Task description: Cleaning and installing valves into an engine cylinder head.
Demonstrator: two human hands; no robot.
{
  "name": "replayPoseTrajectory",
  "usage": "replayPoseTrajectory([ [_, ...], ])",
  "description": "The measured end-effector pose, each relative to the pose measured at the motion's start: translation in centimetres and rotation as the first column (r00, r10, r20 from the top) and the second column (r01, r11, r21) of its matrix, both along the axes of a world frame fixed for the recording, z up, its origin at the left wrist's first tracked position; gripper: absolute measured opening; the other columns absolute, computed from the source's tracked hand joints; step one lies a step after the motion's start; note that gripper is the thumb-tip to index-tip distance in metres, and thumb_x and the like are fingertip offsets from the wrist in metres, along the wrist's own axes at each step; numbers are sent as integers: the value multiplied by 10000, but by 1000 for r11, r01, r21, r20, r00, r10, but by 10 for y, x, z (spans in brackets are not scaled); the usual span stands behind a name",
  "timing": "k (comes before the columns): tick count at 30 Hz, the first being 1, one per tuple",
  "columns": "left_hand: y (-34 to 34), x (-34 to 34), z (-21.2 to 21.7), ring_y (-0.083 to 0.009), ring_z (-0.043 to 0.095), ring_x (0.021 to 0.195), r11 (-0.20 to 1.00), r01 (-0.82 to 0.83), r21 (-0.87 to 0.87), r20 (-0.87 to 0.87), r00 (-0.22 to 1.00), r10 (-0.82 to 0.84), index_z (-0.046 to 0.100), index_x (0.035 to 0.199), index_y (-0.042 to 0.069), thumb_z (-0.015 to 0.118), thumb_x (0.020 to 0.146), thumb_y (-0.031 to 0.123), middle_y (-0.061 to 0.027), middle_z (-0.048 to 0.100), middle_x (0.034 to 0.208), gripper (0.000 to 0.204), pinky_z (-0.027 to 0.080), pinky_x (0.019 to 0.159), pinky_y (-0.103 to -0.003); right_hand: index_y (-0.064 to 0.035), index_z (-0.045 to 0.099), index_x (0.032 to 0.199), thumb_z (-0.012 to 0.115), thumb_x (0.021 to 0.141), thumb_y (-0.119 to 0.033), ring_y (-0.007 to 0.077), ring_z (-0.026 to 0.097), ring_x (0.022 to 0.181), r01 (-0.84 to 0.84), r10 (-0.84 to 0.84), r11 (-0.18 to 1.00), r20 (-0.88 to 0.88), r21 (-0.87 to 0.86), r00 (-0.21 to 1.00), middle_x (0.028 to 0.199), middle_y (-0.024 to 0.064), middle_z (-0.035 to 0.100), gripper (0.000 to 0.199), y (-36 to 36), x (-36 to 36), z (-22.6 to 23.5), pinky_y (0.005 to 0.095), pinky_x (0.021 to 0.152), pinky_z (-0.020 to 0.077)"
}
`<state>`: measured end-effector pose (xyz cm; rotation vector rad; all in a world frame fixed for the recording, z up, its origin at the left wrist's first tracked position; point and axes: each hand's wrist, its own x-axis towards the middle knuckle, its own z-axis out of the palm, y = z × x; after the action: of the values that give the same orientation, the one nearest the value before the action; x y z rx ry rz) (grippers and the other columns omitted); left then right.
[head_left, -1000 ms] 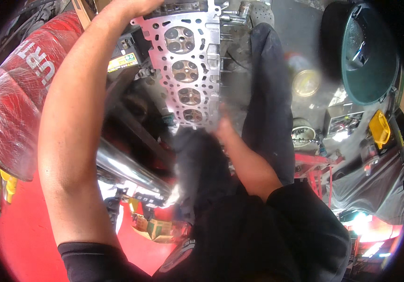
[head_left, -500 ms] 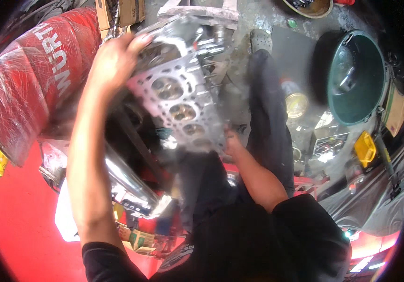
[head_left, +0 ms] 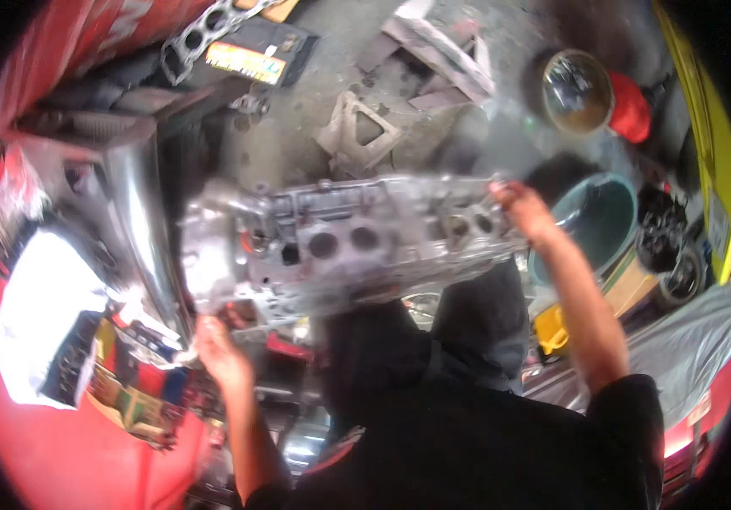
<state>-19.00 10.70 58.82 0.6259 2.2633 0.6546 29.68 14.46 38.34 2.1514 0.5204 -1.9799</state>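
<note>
A long silver engine cylinder head [head_left: 340, 246] hangs in the air in front of my body, lying nearly level from left to right and smeared a little by motion. A side with several round ports faces up at me. At its left end, my left hand [head_left: 219, 342] is closed around the lower corner. My right hand [head_left: 525, 212] grips the far corner of the right end, its fingers curled over the edge. The undersides of both grips are hidden behind the metal.
Metal stands [head_left: 437, 55] lie on the grey floor ahead. A green tub [head_left: 590, 225] and a round basin [head_left: 578, 89] are at the right. A shiny metal tube [head_left: 138, 212] slopes down at the left, near a white bag [head_left: 47, 314]. A flat metal gasket [head_left: 195, 38] lies far left.
The cylinder head has turned from steeply tilted, with its chamber face showing, to nearly level with its port side up. My left hand came down and nearer; my right hand moved out and up. The view shifted.
</note>
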Motion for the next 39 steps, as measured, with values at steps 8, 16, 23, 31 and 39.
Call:
replayPoseTrajectory([
  [8, -124, 93, -83, -173, 586, 743, 977, -12, -214, 170, 984, 50, 598, 893, 29, 331, 1104, 368, -81, 626, 841, 480, 468, 709, -327, 31, 659, 1198, 625, 1014, -339, 146, 627, 871, -425, 450, 890, -165, 167, 878, 975, 81, 695, 415, 186, 32, -2, 329, 810, 494],
  [16, -135, 156, -197, -192, 560, 710, 849, -518, -108, 442, 740, 508, 557, 926, 47, 384, 1098, 423, -82, 574, 801, 448, 483, 703, -347, -30, 711, 1178, 596, 1025, -259, 98, 583, 785, -751, 795, 583, -26, 309, 607, 890, 0, 689, 299, 275, 31, -82, 276, 680, 476],
  [23, -110, 155, -248, -163, 545, 662, 662, -725, -191, 528, 493, 692, 566, 917, 59, 438, 1076, 471, -50, 558, 773, 459, 471, 629, -334, -75, 661, 1296, 631, 970, -285, 252, 691, 1071, -905, 984, -176, 72, 387, -160, 1232, 117, 710, 389, 345, 14, -154, 372, 961, 536],
  [31, -117, 151, -301, -160, 572, 618, 636, -740, -218, 488, 482, 728, 595, 959, 43, 494, 1048, 516, -58, 594, 772, 492, 507, 572, -336, -77, 702, 1212, 660, 921, -313, 318, 704, 1015, -978, 981, -180, 88, 104, -172, 1131, 176, 726, 377, 362, -50, -175, 412, 886, 546],
  [39, -110, 143, -295, -171, 538, 654, 563, -791, -238, 581, 348, 736, 547, 922, 66, 521, 1030, 544, -36, 539, 781, 490, 472, 584, -339, -81, 733, 1155, 642, 944, -329, 252, 696, 972, -999, 992, -36, 123, 29, -33, 1076, 123, 749, 339, 343, -83, -147, 410, 850, 541],
])
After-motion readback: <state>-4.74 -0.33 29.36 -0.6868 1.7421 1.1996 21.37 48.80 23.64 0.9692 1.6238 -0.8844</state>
